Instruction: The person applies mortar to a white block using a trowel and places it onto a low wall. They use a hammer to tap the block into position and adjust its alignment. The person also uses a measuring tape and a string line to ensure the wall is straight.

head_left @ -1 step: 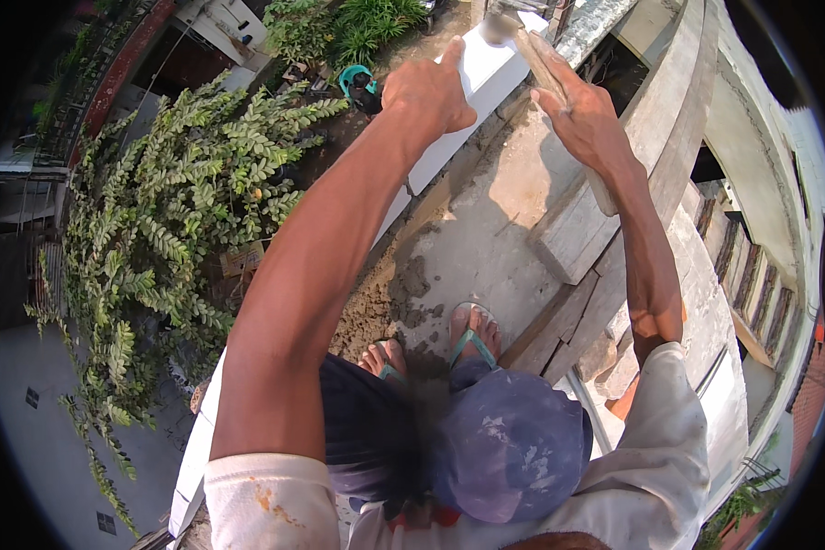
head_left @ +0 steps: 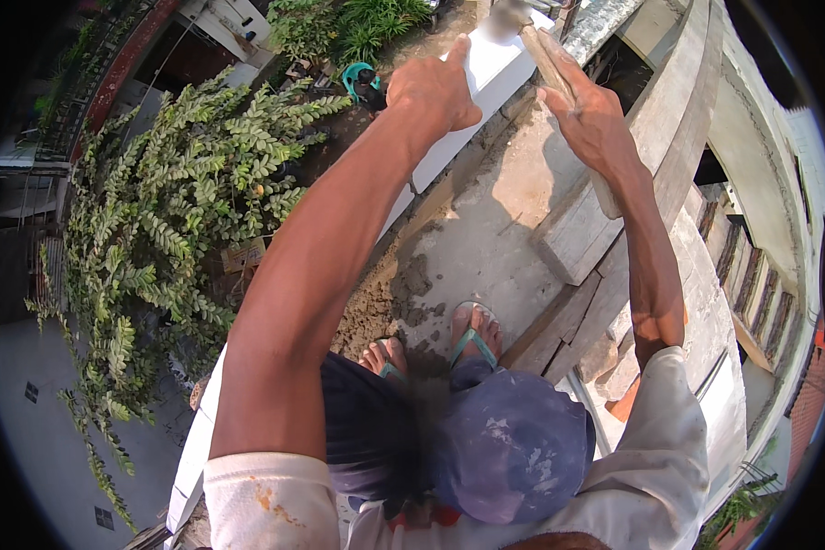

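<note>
My left hand [head_left: 431,92] lies over a long white block-like ledge [head_left: 440,156], index finger stretched forward along it, thumb out and the other fingers bent over it. My right hand [head_left: 591,124] grips a long, pale, dusty wooden piece [head_left: 550,57] at the ledge's far end, angled down along my wrist. What is at its upper end is a grey blur. Grey mortar and sandy debris [head_left: 376,312] lie along the ledge's inner side, beside my sandalled feet [head_left: 477,335] on the concrete walkway [head_left: 458,252].
Weathered planks [head_left: 577,238] and broken masonry pieces [head_left: 605,362] border the right of the walkway. Beyond are curved concrete and steps [head_left: 747,284]. Left, past the ledge, is a drop with a leafy tree [head_left: 137,257], a lower paved area [head_left: 46,412] and a teal chair [head_left: 353,78] holding something dark.
Both my hands and the view have shifted very slightly; the hold on the wooden piece looks the same.
</note>
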The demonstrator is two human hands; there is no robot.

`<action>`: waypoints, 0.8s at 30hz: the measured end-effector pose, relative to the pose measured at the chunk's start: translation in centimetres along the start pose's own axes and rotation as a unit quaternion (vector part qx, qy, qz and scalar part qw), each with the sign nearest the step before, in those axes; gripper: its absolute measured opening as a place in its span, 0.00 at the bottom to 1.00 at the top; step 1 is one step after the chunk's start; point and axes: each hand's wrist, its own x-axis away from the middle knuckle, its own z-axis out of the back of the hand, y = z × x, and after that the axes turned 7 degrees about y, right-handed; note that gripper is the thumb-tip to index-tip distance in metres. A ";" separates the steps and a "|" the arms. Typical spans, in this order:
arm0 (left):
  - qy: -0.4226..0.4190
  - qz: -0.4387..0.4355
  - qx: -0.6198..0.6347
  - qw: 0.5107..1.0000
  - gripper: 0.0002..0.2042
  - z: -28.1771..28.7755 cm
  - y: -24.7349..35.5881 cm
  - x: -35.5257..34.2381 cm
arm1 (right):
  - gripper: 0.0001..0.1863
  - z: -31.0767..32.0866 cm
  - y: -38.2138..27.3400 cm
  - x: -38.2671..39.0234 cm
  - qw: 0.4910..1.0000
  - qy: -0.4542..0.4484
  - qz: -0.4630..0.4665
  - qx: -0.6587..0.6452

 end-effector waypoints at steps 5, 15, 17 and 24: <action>-0.013 0.000 0.007 1.000 0.50 0.4 -0.1 0.5 | 0.29 0.7 -1.9 -0.5 0.996 -0.071 -0.060 -0.002; -0.012 0.005 0.020 1.000 0.52 -0.1 -0.8 0.3 | 0.30 0.5 -0.2 -0.4 1.000 -0.022 0.002 -0.006; -0.019 -0.008 0.038 0.999 0.52 0.0 -0.5 0.3 | 0.30 0.5 -0.5 0.1 0.999 -0.026 -0.008 -0.033; -0.028 0.019 0.050 0.998 0.52 -0.5 -1.3 0.5 | 0.31 0.6 -2.2 -1.6 0.990 -0.114 -0.048 0.065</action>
